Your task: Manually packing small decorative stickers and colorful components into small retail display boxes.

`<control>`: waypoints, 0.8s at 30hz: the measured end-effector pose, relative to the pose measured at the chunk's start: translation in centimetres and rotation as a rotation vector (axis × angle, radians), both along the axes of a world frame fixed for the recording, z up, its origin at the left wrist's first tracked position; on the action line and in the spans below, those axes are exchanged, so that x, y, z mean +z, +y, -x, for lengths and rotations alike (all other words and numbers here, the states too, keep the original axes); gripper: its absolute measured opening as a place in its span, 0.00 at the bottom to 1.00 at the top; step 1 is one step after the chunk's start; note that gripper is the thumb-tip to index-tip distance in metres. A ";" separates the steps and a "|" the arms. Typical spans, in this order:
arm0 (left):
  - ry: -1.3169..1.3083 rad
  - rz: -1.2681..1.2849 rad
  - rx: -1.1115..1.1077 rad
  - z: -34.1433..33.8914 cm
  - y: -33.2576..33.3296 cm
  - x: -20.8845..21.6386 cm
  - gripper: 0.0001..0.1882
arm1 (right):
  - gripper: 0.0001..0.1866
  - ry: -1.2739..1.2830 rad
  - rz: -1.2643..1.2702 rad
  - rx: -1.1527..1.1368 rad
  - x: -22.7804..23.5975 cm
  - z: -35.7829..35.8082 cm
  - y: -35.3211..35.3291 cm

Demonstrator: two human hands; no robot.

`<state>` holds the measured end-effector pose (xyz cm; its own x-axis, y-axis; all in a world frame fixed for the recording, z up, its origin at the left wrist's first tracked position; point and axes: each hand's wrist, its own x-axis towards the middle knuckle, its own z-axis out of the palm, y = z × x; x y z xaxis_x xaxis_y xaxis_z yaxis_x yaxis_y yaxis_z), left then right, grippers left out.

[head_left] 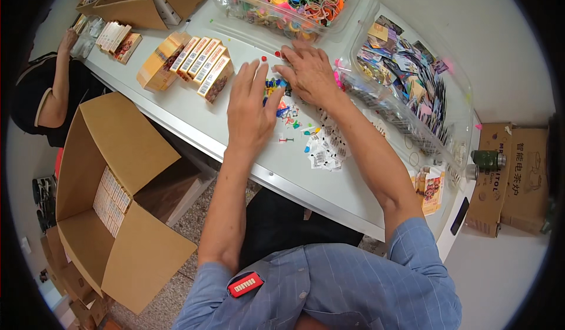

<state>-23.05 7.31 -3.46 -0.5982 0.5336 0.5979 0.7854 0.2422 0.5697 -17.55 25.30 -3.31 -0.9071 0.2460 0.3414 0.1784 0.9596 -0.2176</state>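
My left hand [247, 103] lies over the white table [235, 136] with its fingers stretched out and apart, holding nothing visible. Across from it, my right hand [309, 74] has spread, slightly bent fingers and is also open. Between the two is a small heap of blue and yellow plastic pieces [274, 86], partly covered by the hands. More tiny coloured pieces [288, 115] are scattered just nearer to me. Beside my right forearm lies a pile of small white printed slips [326, 147]. Two little red pieces [264, 59] rest beyond my left fingertips.
Several small orange-and-white boxes [203, 65] stand left of my hands. Clear bins hold colourful bands and trinkets [312, 0] and picture cards [406, 71]. An open carton [147, 147] with small boxes inside stands at lower left. Another person's arm [56, 95] is at far left.
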 end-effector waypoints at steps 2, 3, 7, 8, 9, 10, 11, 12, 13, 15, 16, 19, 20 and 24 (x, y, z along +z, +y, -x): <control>-0.037 0.079 -0.005 1.2 1.1 -0.8 0.27 | 0.23 0.005 0.023 0.030 -1.1 -0.4 -0.5; -0.069 0.128 -0.016 1.9 1.4 -1.3 0.30 | 0.23 0.010 0.047 0.052 -1.2 -0.5 -0.9; -0.235 0.112 -0.144 3.0 2.5 -2.4 0.35 | 0.24 -0.025 0.280 0.138 0.2 -2.6 -2.0; -0.240 0.112 -0.138 3.3 2.7 -2.3 0.35 | 0.23 -0.052 0.182 0.043 1.4 -2.6 -2.2; -0.214 0.112 -0.163 3.6 3.2 -2.1 0.34 | 0.23 -0.079 0.080 -0.057 2.2 -2.8 -2.3; -0.188 0.113 -0.189 3.9 3.6 -2.1 0.34 | 0.23 -0.084 0.078 -0.056 2.4 -2.7 -2.1; -0.193 0.111 -0.190 4.3 4.2 -2.2 0.34 | 0.24 -0.120 -0.035 -0.104 2.5 -2.5 -1.8; -0.108 0.137 -0.186 4.9 4.8 -2.5 0.33 | 0.25 -0.156 -0.151 -0.155 2.7 -2.2 -1.4; -0.024 0.164 -0.182 5.2 5.4 -2.8 0.33 | 0.25 -0.160 -0.154 -0.158 2.9 -1.7 -1.2; 0.007 0.238 -0.214 5.9 6.3 -3.2 0.31 | 0.27 -0.461 -0.316 -0.247 3.0 -0.1 -1.1; 0.045 0.310 -0.248 6.0 6.8 -3.2 0.30 | 0.27 -0.464 -0.317 -0.260 2.9 0.4 -0.4; 0.027 0.277 -0.366 6.7 6.9 -3.6 0.26 | 0.29 -0.613 -0.056 -0.295 1.8 1.0 -0.1; 0.029 0.275 -0.380 7.0 6.7 -3.7 0.26 | 0.28 -0.415 0.016 -0.410 0.9 0.7 -1.2; -0.224 0.131 -0.397 6.5 6.0 -3.4 0.24 | 0.24 -0.094 0.131 -0.484 -1.6 -0.4 -3.8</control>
